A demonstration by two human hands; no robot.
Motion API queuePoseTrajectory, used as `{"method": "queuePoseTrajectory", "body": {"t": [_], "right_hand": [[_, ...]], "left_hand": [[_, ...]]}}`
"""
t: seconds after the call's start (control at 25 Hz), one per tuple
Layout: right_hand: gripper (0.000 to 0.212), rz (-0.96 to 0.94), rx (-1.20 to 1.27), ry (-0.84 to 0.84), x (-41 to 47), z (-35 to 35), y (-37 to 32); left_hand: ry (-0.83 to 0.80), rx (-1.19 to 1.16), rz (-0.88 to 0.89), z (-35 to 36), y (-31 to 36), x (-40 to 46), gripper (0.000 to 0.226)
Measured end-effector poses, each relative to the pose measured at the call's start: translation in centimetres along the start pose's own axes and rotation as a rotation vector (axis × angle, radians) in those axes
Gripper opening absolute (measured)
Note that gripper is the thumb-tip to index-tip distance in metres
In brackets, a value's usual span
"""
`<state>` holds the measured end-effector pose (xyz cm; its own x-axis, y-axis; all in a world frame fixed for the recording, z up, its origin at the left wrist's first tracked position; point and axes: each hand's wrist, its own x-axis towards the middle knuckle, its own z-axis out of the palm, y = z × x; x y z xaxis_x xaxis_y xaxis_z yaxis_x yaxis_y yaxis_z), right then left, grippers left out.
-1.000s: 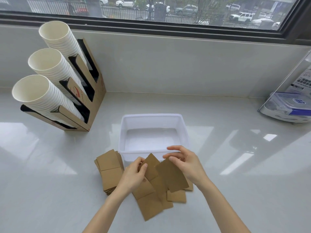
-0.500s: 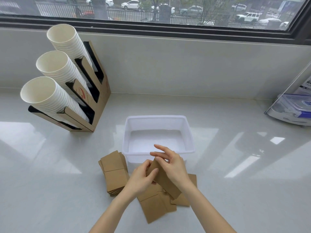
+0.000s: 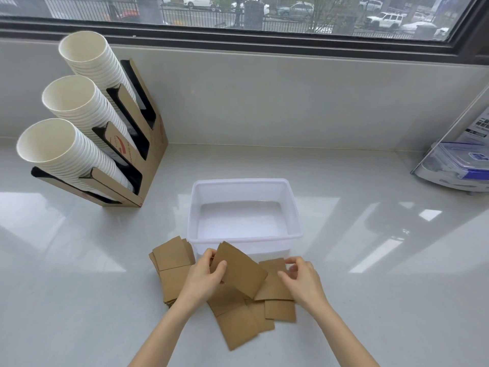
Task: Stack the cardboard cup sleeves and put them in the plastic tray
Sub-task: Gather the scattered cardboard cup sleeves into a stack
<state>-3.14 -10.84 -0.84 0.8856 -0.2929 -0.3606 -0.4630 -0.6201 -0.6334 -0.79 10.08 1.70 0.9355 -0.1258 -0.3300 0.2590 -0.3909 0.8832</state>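
An empty white plastic tray (image 3: pixel 295 207) stands at the middle of the counter. Just in front of it lie several flat brown cardboard cup sleeves (image 3: pixel 238 324), loosely overlapped. A tidier pile of sleeves (image 3: pixel 172 268) lies to their left. My left hand (image 3: pixel 202 280) pinches one sleeve (image 3: pixel 243 271) by its left end and holds it tilted above the loose ones. My right hand (image 3: pixel 304 279) hovers at the right, fingers spread over another sleeve (image 3: pixel 272 282) lying on the counter, and nothing sits in its grasp.
A cardboard dispenser (image 3: pixel 143 144) holding three slanted stacks of white paper cups (image 3: pixel 66 154) stands at the back left. A clear lidded container (image 3: pixel 455 165) sits at the right edge. A wall and window run along the back of the white counter (image 3: pixel 370 274).
My right hand has let go of the sleeve and moved right, over the loose sleeves. My left hand now holds that sleeve alone.
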Motion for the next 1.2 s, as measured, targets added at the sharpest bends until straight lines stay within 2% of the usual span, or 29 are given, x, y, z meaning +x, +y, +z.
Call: {"method": "queuePoseTrajectory", "body": {"t": [0.08, 0.16, 0.24, 0.36, 0.52, 0.64, 0.72, 1.0, 1.12, 1.2], "right_hand": [[0.061, 0.027, -0.232, -0.032, -0.1, 0.6, 0.5], [0.078, 0.045, -0.323, -0.032, -0.2, 0.6, 0.6], [0.077, 0.079, -0.330, -0.043, 0.1, 0.4, 0.6], [0.059, 0.126, -0.259, -0.045, 0.2, 0.0, 0.8], [0.029, 0.149, 0.091, 0.049, 0.0, -0.9, 1.9], [0.024, 0.175, 0.471, 0.071, 0.0, -2.2, 2.7], [0.025, 0.162, 0.629, 0.074, 0.0, -3.0, 2.9], [0.022, 0.117, 0.950, 0.058, -0.5, -4.5, 1.6], [0.020, 0.079, 0.989, 0.022, -1.1, -3.4, 0.0], [0.019, 0.048, 0.957, 0.023, -1.4, -2.2, -1.0]], "left_hand": [[0.011, 0.002, -0.009, -0.1, -0.1, -0.1, 0.008], [0.022, 0.002, -0.015, -0.2, -0.2, -0.2, 0.010], [0.039, -0.016, -0.028, -0.3, -0.3, -0.3, 0.011], [0.062, -0.018, -0.048, -0.5, -0.5, -0.2, 0.013], [0.083, -0.012, -0.062, -0.4, -0.5, -0.2, 0.014], [0.081, -0.019, -0.073, -0.3, -0.6, -0.2, 0.015], [0.087, -0.027, -0.077, -0.3, -0.7, -0.2, 0.016], [0.146, -0.003, -0.057, 0.0, -0.6, -0.4, 0.014], [0.106, -0.059, -0.098, 0.4, -0.5, -0.6, 0.014], [0.066, -0.180, -0.121, 0.9, -0.3, -0.9, 0.019]]}}
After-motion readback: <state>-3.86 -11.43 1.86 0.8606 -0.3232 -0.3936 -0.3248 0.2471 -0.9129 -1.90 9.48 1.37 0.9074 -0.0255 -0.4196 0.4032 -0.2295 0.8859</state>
